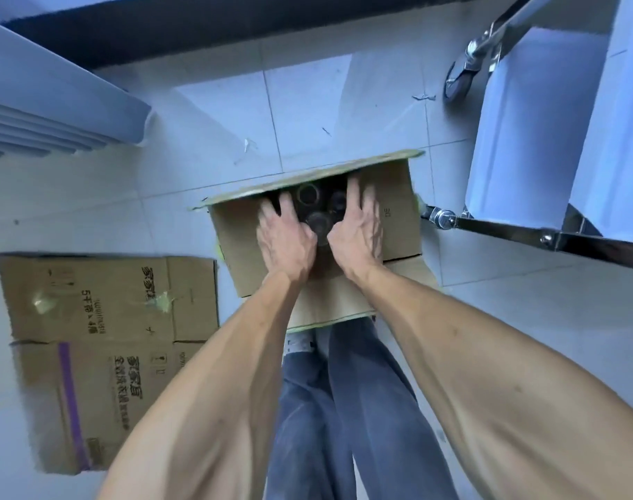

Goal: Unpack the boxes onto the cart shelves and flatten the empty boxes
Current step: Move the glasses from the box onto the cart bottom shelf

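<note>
An open cardboard box [315, 225] stands on the tiled floor [163, 196] beside the cart [546, 138], dark round-topped containers [317, 220] inside. The left hand [284, 240] and right hand [358, 232] reach in, fingers spread on either side of one container; whether they grip it is unclear. Flattened boxes [102, 337] lie to the left.

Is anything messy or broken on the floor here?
A bit messy, nothing broken. Small torn scraps lie scattered on the tiles beyond the open box, and greenish tape hangs ragged on the flattened box. Both hands, left hand and right hand, reach into the open box.
</note>
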A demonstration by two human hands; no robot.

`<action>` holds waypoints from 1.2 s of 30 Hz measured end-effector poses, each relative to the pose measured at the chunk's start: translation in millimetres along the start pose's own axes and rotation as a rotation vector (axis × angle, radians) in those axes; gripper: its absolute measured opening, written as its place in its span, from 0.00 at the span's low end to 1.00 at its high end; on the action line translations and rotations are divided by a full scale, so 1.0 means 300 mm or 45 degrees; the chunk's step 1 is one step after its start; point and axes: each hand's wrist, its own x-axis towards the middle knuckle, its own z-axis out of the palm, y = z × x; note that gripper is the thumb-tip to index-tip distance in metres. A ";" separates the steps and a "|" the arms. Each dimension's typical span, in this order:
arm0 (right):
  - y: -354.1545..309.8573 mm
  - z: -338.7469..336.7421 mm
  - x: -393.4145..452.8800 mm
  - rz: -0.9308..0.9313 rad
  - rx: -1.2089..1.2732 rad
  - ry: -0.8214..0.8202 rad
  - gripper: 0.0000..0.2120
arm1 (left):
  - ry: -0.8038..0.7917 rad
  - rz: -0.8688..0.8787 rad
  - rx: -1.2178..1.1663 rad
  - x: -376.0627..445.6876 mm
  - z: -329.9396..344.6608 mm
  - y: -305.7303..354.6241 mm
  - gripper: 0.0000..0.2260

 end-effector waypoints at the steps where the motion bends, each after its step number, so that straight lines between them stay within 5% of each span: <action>1: -0.010 -0.017 0.027 0.018 0.002 -0.018 0.40 | 0.056 -0.002 -0.012 0.031 -0.016 0.007 0.29; 4: -0.032 -0.049 0.113 -0.045 -0.149 -0.134 0.39 | 0.082 -0.006 0.058 0.152 -0.047 0.014 0.34; 12: -0.061 -0.003 0.200 -0.117 -0.568 -0.364 0.38 | -0.403 -0.039 0.166 0.322 -0.010 -0.033 0.22; 18: -0.094 -0.006 0.207 -0.425 -0.711 -0.195 0.15 | 0.004 0.333 0.201 0.240 0.001 -0.046 0.10; 22: -0.079 0.015 0.157 -0.555 -1.045 -0.607 0.14 | -0.405 0.484 0.515 0.166 0.031 -0.078 0.07; 26: -0.063 -0.005 0.157 -0.648 -1.431 -0.797 0.15 | -0.576 0.449 1.041 0.096 0.031 -0.092 0.10; 30: -0.093 -0.048 0.153 -0.357 -1.698 -0.867 0.17 | -0.621 0.158 1.170 0.062 -0.012 -0.060 0.12; 36: 0.032 -0.119 0.210 0.217 -1.476 -0.759 0.25 | -0.543 -0.472 0.774 0.106 -0.054 -0.078 0.20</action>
